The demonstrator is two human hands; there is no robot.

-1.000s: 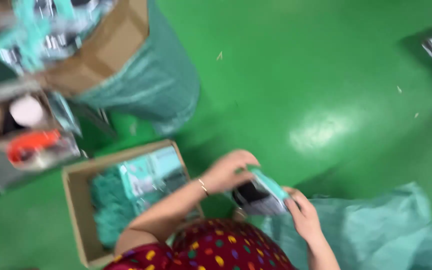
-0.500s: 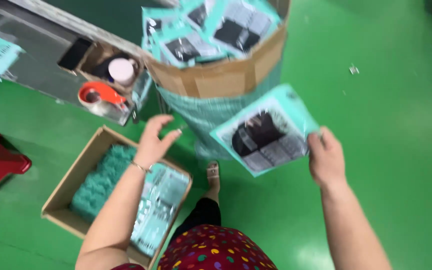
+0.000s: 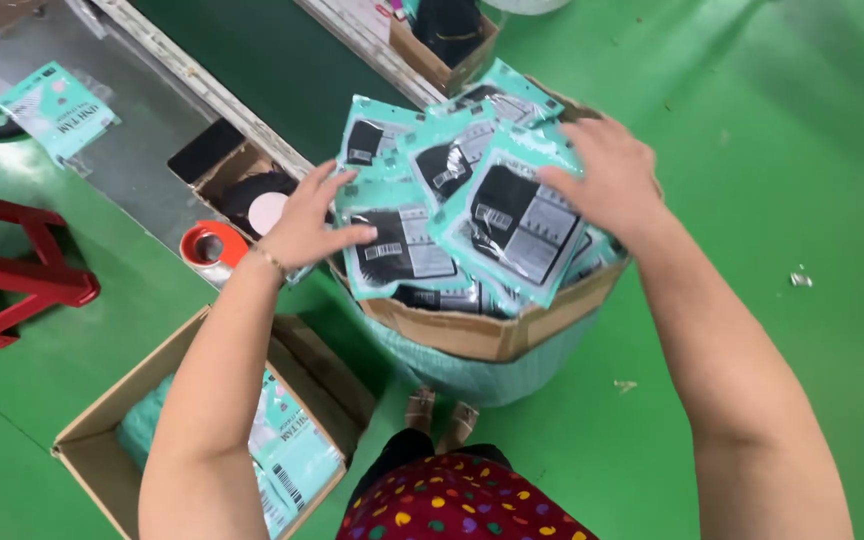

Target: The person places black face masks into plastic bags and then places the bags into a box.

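Left hand [image 3: 307, 225] spread flat, fingers apart, pressing on the left part of a heap of teal packets [image 3: 457, 200] with dark contents. Right hand [image 3: 607, 180] also spread open, palm down, lying on the topmost packet [image 3: 517, 225], near its upper right corner. Not pinching anything with either hand; only resting on top.

Under both hands, a round cardboard-rimmed bin [image 3: 492, 330] wrapped in teal sacking, filled above its rim with the packets. Several packets tilted, overlapping each other, some sticking out over the rim on the far side.

Below the left forearm, an open cardboard box [image 3: 102, 410] on the floor, holding more teal packets [image 3: 297, 455] lying flat and some teal material at the bottom. Left of the left hand, a small open carton [image 3: 222, 170] with a dark round thing and a pale disc inside; just beside it, an orange tape dispenser [image 3: 210, 245]. Beyond the hands, another small carton [image 3: 442, 40] with something black in it. Farther to the left, a grey metal table [image 3: 122, 120] with one single teal packet [image 3: 57, 110] on it, and a red stool [image 3: 12, 270] near the edge of view.

Right of the right hand, open green floor [image 3: 802, 150], wide room, only small scraps lying there. Between bin and floor box, a narrow gap. Close to the body, a dotted red garment [image 3: 452, 500] and sandalled feet [image 3: 439, 412] touching the base of the bin.
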